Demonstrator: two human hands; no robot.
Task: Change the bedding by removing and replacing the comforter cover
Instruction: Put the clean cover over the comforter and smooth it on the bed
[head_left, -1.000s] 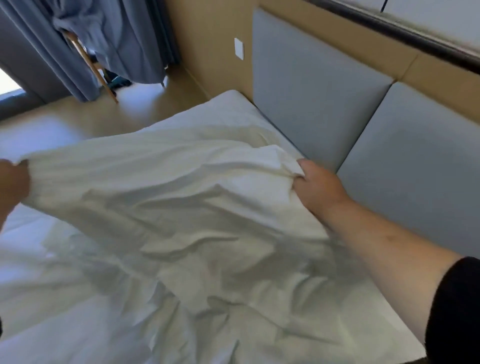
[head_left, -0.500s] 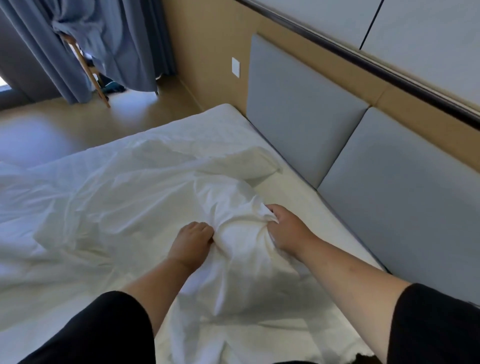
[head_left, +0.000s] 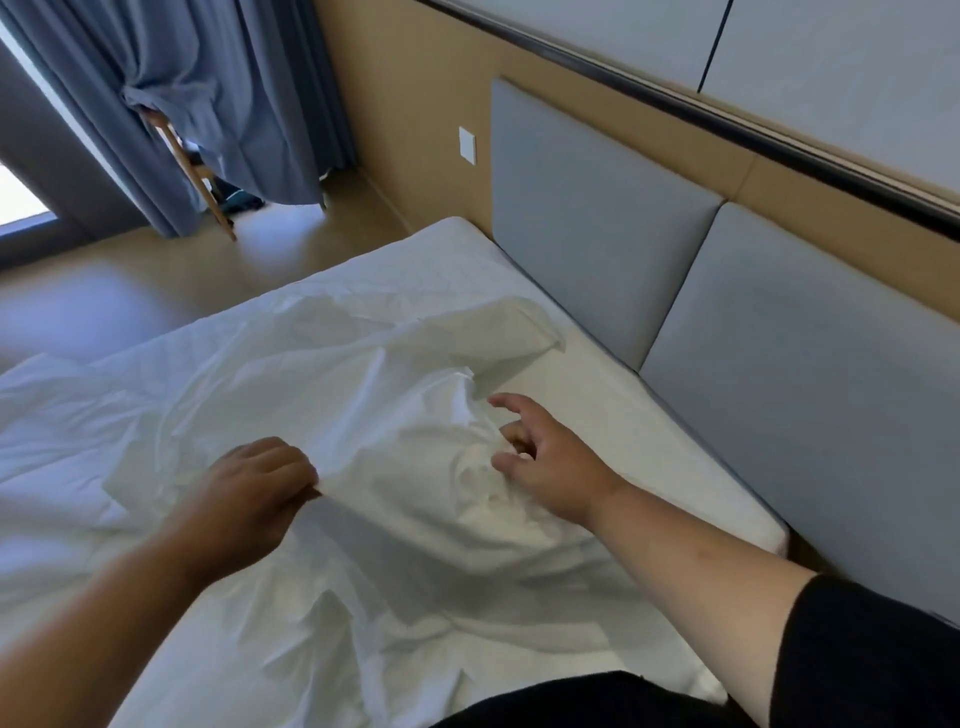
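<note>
White comforter cover (head_left: 395, 415) lies crumpled on the mattress (head_left: 649, 441), bunched up btwn the two hands, rest spread away to the left and toward the person's body. Left hand (head_left: 254, 488) pinches a fold of the cover, fingers curled on the edge, fabric lifted a bit off the bed just right of that hand. Right hand (head_left: 545, 462) hovers at the bunched part, fingers loosely spread, fingertips (head_left: 506, 457) touching or nearly touching the cloth, gripping nothing; can't tell exact contact. Step in hand, prob: sorting the cover to find a corner or the opening. To do it well: keep the left pinch firm as anchor, right hand should take a hem edge rather than mid-fabric, then run along the seam to a corner instead of grabbing random bunches. Pull the two hands apart to tension the cloth so twists show. Thin fabric, prob slips easily, so pinch w/ thumb. Beyond the right hand: bare mattress strip, then grey padded headboard (head_left: 597, 218). Beyond the left hand, well apart: floor (head_left: 130, 291), blue curtain (head_left: 234, 78), wooden chair leg (head_left: 208, 187). Black sleeve (head_left: 872, 649) on the right arm.
</note>
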